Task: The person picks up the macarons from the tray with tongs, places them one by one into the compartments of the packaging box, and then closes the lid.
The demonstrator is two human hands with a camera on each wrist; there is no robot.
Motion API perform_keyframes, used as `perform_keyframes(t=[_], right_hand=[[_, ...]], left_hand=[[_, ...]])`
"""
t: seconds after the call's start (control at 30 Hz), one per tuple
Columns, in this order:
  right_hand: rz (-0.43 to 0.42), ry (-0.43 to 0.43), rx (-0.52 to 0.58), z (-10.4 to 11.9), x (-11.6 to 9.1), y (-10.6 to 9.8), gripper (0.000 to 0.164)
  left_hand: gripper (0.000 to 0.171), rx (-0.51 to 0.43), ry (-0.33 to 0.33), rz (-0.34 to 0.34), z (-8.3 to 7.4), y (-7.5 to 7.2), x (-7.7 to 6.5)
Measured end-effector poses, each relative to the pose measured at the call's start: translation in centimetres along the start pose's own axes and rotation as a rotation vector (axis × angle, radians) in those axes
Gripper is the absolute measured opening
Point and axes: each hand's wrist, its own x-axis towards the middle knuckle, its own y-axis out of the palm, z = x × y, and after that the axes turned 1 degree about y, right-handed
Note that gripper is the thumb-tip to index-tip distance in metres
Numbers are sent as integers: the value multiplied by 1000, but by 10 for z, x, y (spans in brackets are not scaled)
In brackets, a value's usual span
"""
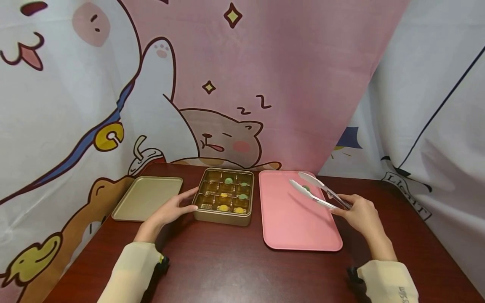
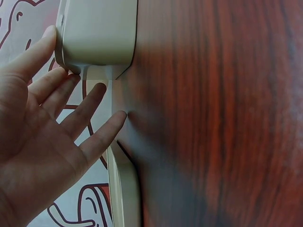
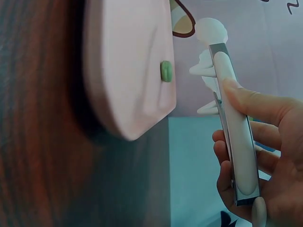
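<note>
My left hand (image 1: 171, 211) is at the left side of a gold square box (image 1: 221, 218), its fingers fairly straight and spread. In the left wrist view the thumb touches the box's rim, and two fingertips lie by its corner. Inside the box is a divided insert with several small green pieces (image 1: 228, 181) and yellow pieces (image 1: 223, 208); some compartments hold none. My right hand (image 1: 363, 213) grips a pair of tongs (image 3: 236, 123) with pale tips, spread apart above the pink tray (image 1: 299, 229). One green piece (image 3: 166, 71) lies near that tray's far edge, below the tongs.
A shallow gold lid or tray (image 1: 151, 198) lies left of the box, behind my left forearm. The pink tray sits just right of the box. Everything rests on a dark red wooden table (image 1: 227, 269), with a cartoon-printed curtain (image 1: 295, 84) behind and at both sides.
</note>
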Motion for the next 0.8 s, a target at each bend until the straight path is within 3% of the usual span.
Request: perform_keyframes(t=[0.8], right_hand=[[71,91,-29,-22,-13,8,69]], left_hand=[[70,-2,5,-3,1,1,0]])
